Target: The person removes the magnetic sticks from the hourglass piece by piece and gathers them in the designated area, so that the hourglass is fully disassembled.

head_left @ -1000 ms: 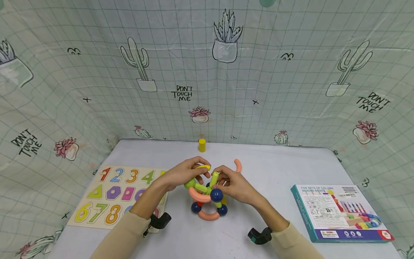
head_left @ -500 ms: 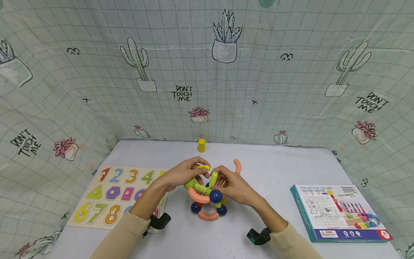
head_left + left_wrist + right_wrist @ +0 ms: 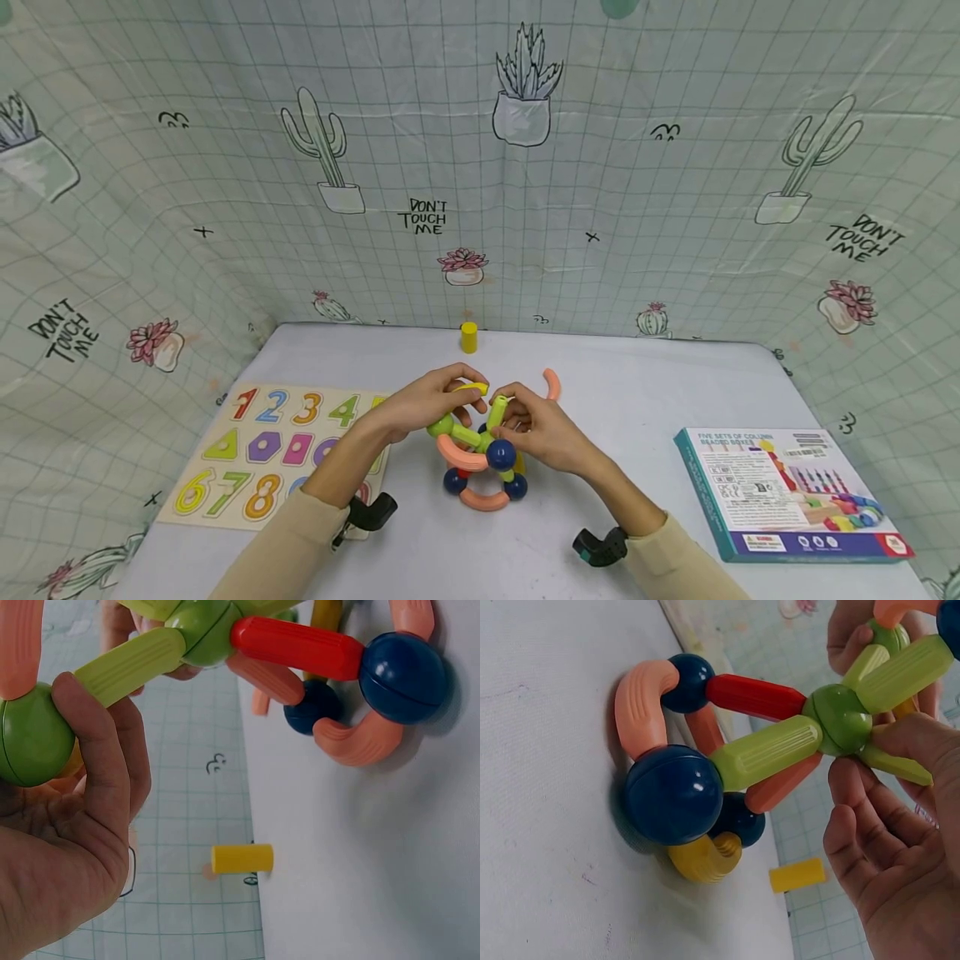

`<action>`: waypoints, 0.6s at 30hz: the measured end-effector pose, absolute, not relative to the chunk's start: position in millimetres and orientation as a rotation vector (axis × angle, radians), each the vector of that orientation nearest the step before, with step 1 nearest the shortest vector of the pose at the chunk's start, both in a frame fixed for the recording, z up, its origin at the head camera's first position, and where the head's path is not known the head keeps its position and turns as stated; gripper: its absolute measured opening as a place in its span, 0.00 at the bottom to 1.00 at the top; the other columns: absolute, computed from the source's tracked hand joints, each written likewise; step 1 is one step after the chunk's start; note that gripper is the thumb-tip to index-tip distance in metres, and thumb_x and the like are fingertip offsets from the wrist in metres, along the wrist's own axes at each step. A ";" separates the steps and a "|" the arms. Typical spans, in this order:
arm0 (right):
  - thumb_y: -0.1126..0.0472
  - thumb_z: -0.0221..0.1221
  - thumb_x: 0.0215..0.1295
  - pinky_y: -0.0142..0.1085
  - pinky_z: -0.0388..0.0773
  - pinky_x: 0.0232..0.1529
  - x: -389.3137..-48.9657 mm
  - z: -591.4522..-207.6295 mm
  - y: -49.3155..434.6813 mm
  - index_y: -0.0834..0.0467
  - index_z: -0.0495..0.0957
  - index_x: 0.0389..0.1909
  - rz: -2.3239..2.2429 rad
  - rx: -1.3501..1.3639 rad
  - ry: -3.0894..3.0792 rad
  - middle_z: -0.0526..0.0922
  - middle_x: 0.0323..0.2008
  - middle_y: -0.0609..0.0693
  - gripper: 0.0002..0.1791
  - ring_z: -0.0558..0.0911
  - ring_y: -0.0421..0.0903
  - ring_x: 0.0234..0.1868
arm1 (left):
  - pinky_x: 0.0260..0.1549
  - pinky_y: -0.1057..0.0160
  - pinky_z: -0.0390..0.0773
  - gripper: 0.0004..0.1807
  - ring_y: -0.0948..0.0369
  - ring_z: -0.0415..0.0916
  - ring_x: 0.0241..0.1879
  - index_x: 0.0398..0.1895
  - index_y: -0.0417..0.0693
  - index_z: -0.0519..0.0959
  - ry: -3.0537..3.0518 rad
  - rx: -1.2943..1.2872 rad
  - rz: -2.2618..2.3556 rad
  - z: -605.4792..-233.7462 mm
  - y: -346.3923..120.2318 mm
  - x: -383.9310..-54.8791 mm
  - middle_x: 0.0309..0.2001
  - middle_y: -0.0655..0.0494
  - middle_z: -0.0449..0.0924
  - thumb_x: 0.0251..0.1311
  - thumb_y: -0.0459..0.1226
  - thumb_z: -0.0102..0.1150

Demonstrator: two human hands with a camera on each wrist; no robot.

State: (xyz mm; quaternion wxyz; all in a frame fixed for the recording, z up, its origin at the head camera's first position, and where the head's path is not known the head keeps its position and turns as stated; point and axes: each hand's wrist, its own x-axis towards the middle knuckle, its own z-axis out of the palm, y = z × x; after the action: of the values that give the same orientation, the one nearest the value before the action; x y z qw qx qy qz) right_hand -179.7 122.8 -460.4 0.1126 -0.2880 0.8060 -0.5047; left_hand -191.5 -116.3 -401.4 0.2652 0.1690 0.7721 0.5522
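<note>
A toy structure of magnetic sticks and balls stands on the table; one dark blue ball (image 3: 501, 455) faces the head camera. My left hand (image 3: 427, 402) curls its fingers round a light green ball (image 3: 34, 735) at an upper corner. A yellow curved stick (image 3: 472, 388) shows by these fingers. My right hand (image 3: 546, 427) pinches a light green stick (image 3: 900, 765) by the central green ball (image 3: 838, 718). A red stick (image 3: 756, 697) slopes from that ball to a lower blue ball (image 3: 688, 681). Orange curved sticks (image 3: 483, 500) link the blue balls at the base.
A yellow cylinder (image 3: 468, 337) stands at the table's back edge. Just beyond my right hand lies a loose orange curved stick (image 3: 552, 383). The number puzzle board (image 3: 247, 458) is at left, partly under my left forearm. A toy box (image 3: 795, 494) lies at right.
</note>
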 end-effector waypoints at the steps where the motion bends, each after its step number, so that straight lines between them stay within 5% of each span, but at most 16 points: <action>1: 0.58 0.66 0.68 0.35 0.80 0.37 -179.9 -460.5 122.8 0.53 0.72 0.57 -1.482 -0.844 2.366 0.84 0.39 0.48 0.20 0.84 0.43 0.38 | 0.47 0.60 0.78 0.19 0.53 0.83 0.40 0.62 0.41 0.72 2.085 0.457 1.492 -401.4 -116.3 -191.5 0.45 0.49 0.83 0.77 0.42 0.50; 8: 0.58 0.64 0.69 0.37 0.81 0.39 -180.9 -457.6 127.0 0.52 0.74 0.55 -1.486 -0.822 2.383 0.83 0.39 0.49 0.17 0.83 0.45 0.40 | 0.48 0.59 0.77 0.19 0.54 0.83 0.39 0.62 0.41 0.72 2.089 0.451 1.489 -401.5 -116.2 -192.3 0.44 0.49 0.83 0.77 0.43 0.50; 14: 0.54 0.58 0.75 0.39 0.80 0.39 -183.0 -448.7 138.7 0.53 0.74 0.55 -1.510 -0.762 2.407 0.84 0.40 0.58 0.13 0.84 0.59 0.38 | 0.51 0.55 0.76 0.19 0.54 0.83 0.39 0.62 0.42 0.72 2.087 0.445 1.483 -400.5 -115.2 -192.6 0.44 0.50 0.83 0.76 0.43 0.51; 18: 0.51 0.58 0.75 0.38 0.79 0.38 -183.5 -441.1 153.3 0.51 0.76 0.54 -1.496 -0.695 2.476 0.84 0.41 0.54 0.13 0.83 0.57 0.39 | 0.54 0.49 0.75 0.19 0.49 0.83 0.41 0.62 0.41 0.72 2.082 0.435 1.486 -398.9 -114.9 -191.8 0.44 0.50 0.83 0.76 0.43 0.51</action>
State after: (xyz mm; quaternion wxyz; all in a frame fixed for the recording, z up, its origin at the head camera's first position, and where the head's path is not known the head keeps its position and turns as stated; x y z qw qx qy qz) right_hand -183.5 153.3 -441.1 0.0830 -0.2326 0.8294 -0.5011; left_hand -191.8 -114.9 -398.9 0.2700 0.1615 0.7727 0.5513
